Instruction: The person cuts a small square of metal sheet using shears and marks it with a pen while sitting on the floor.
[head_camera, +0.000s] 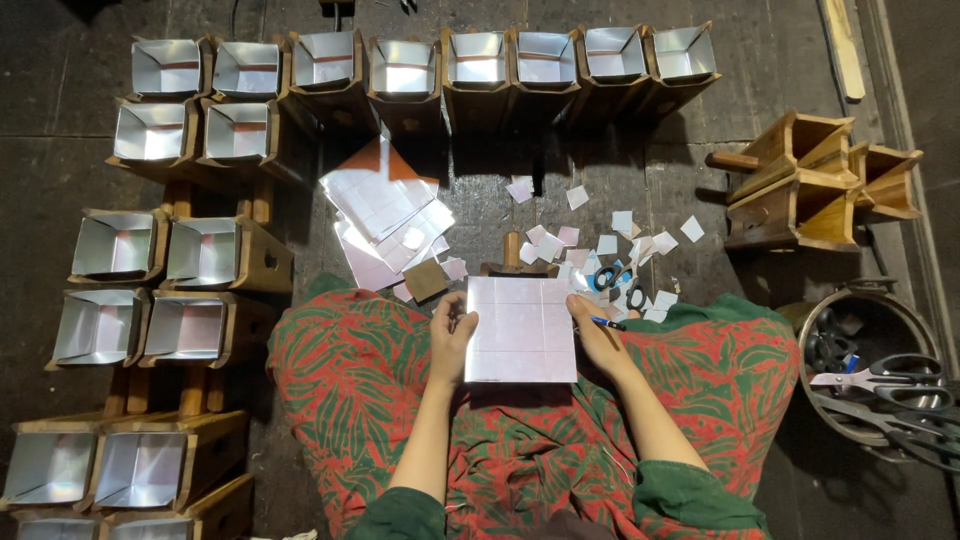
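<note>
Fingers of the left hand (450, 335) pinch a glossy, creased square sheet (520, 330); right hand (600, 340) grips a thin pen (606, 323).

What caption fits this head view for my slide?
Seated person's left hand and right hand hold a square sheet, pen in right, amid lined wooden boxes.

Glossy paper sheet (521, 330), wooden moulds (795, 180); seemingly foil-lined boxes (478, 62)

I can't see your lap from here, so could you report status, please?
Left hand holds white sheet. Right hand holds pen at its edge. Nothing on top.
</note>
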